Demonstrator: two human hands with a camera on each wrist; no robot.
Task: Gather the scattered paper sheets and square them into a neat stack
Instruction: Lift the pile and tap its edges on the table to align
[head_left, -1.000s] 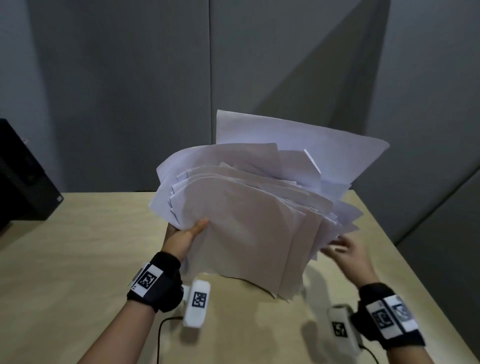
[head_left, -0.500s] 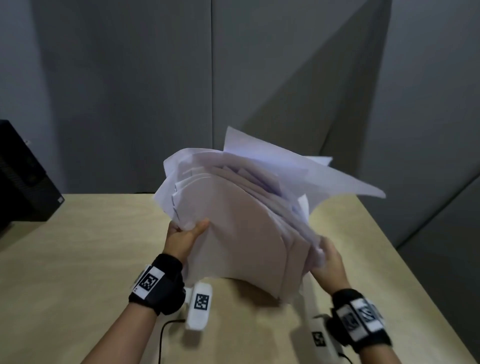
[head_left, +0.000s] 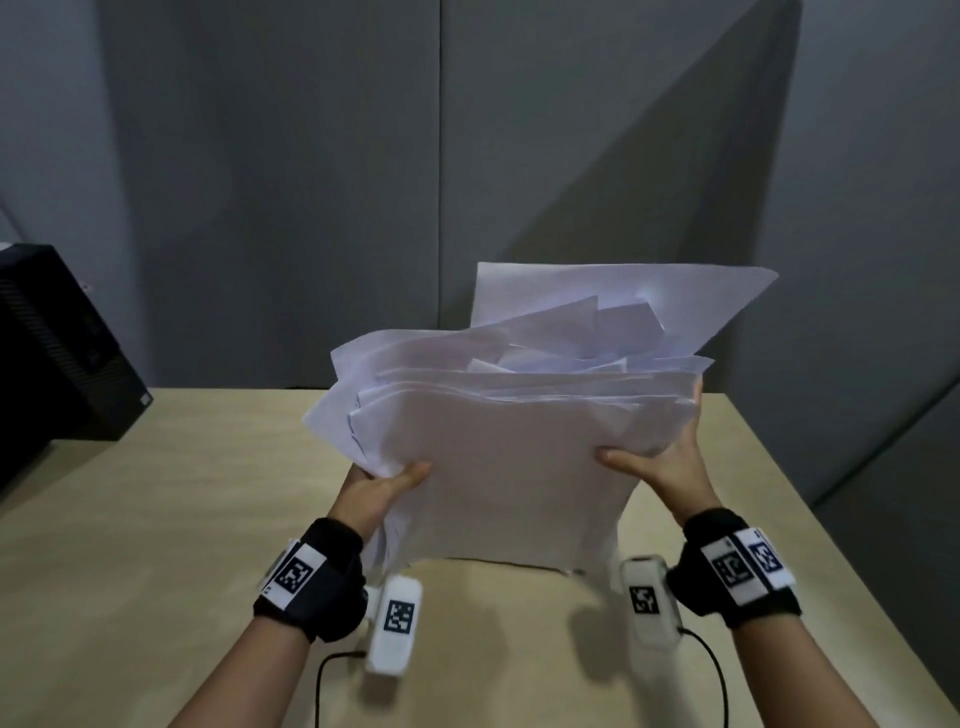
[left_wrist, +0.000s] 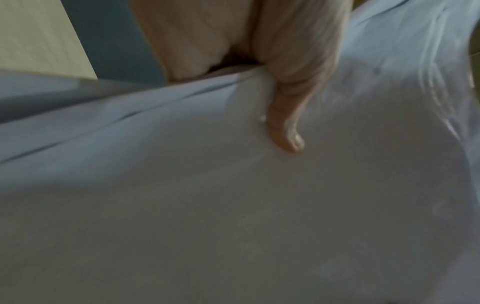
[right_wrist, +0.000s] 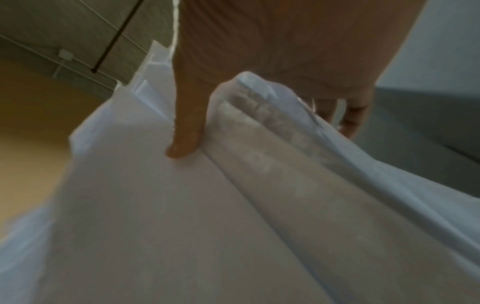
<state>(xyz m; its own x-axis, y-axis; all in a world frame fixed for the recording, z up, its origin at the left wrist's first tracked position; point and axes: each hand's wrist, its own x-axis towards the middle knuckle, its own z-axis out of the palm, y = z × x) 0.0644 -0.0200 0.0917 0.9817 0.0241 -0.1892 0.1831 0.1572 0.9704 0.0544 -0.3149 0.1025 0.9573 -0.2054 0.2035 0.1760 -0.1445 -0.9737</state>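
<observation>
A loose bundle of white paper sheets (head_left: 519, 467) stands on edge on the light wooden table (head_left: 156, 519), its bottom edge on the tabletop. The top edges are uneven, and one sheet (head_left: 649, 296) sticks up at the back. My left hand (head_left: 382, 488) grips the bundle's left side, thumb on the front sheet and fingers hidden behind. My right hand (head_left: 654, 467) grips the right side the same way. In the left wrist view my left hand (left_wrist: 285, 131) has its thumb on the paper (left_wrist: 233, 205). In the right wrist view my right hand (right_wrist: 184, 144) clamps the sheets (right_wrist: 233, 205) between thumb and fingers.
A black computer case (head_left: 57, 353) stands at the table's back left. Grey partition walls (head_left: 363, 156) close off the back and right. The table's right edge (head_left: 841, 535) runs close by my right wrist. Thin cables trail from both wrist cameras near the front edge.
My right hand has come in from the loose right edges and taken hold of the bundle's right side. The bundle has turned to face me squarely and the fanned sheets have drawn closer together.
</observation>
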